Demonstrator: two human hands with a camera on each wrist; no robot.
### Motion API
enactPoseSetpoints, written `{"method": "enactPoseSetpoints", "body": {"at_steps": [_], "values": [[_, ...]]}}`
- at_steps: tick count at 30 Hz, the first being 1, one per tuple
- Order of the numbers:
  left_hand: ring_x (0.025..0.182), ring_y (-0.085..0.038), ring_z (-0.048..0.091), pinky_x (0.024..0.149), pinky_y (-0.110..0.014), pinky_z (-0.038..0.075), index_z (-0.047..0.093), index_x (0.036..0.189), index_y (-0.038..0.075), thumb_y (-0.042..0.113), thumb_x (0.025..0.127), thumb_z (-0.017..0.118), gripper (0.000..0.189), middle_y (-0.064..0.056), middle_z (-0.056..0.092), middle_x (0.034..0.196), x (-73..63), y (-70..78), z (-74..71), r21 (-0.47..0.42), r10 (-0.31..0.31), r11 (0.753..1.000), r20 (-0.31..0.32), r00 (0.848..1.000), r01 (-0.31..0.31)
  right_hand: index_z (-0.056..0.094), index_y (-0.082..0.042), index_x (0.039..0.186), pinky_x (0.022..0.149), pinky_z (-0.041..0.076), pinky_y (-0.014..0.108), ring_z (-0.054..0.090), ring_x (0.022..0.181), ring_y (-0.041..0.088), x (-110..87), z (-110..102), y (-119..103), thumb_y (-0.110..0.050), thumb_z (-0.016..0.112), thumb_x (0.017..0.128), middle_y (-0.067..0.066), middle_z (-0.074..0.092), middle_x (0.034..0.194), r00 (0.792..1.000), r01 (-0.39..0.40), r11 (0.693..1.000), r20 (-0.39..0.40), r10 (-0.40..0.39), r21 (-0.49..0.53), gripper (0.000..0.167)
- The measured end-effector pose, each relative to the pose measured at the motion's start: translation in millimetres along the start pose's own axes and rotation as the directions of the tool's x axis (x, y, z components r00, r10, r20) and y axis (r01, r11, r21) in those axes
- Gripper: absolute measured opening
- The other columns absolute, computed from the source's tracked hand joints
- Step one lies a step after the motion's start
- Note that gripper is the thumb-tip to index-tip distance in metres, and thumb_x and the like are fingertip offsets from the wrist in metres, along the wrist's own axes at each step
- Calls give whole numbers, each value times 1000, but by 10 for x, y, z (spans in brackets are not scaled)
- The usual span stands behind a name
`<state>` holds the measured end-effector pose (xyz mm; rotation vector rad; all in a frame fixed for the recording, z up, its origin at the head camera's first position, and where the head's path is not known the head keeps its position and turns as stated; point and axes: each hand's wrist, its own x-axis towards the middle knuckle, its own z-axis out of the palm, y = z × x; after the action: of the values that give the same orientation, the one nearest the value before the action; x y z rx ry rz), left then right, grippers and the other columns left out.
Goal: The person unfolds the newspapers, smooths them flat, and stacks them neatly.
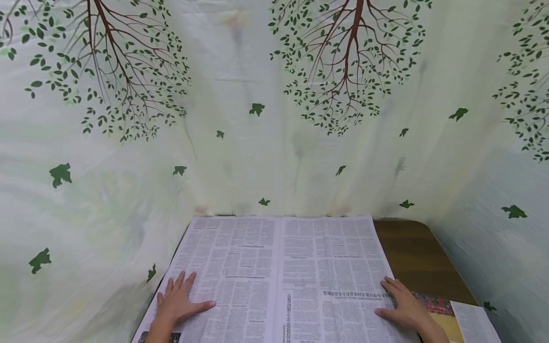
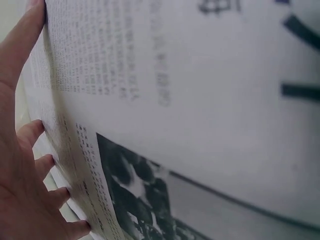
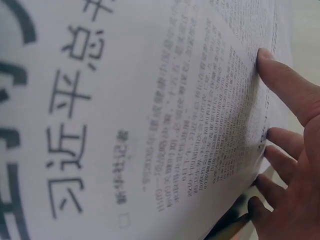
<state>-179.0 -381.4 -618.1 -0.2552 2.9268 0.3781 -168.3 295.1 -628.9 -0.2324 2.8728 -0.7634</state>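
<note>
A large newspaper [image 1: 279,267] lies spread flat on the table, with a pale fold line running down its middle. My left hand [image 1: 176,302] rests on its left side with fingers spread and thumb pointing inward. On the opposite side, my right hand [image 1: 403,305] touches the right edge, fingers stretched over the paper. In the left wrist view, the left fingertips [image 2: 37,127] press on the printed sheet beside a dark photo. The right wrist view has the right thumb [image 3: 280,75] on the page, the other fingers along its edge.
Brown tabletop [image 1: 416,252] shows to the right of the newspaper. Another printed sheet with a red and yellow picture [image 1: 442,314] lies at the lower right, partly under the right wrist. A pale cloth [image 1: 283,157] printed with trees and leaves hangs behind and at both sides.
</note>
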Motion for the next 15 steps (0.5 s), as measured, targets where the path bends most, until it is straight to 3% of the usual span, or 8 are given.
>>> {"method": "enactPoseSetpoints", "body": {"at_steps": [10,15], "values": [[148,-66,5,109,-87,7,30,162,9,93,61,67,136,-31,14,167,30,-47,64,9,7,1000,-28,1000,-7,49,2,149,107,35,74,27,146,60,34,-40,-19,-57,83,77,28,39,159,1000,-7,1000,7,7,26,99],[149,-65,5,109,-86,6,30,162,9,93,61,67,136,-31,14,167,29,-63,104,3,7,1000,-44,999,-7,49,3,148,107,35,74,28,145,59,-4,44,-1,-55,84,77,29,40,157,999,-1,999,-36,2,32,98]]}}
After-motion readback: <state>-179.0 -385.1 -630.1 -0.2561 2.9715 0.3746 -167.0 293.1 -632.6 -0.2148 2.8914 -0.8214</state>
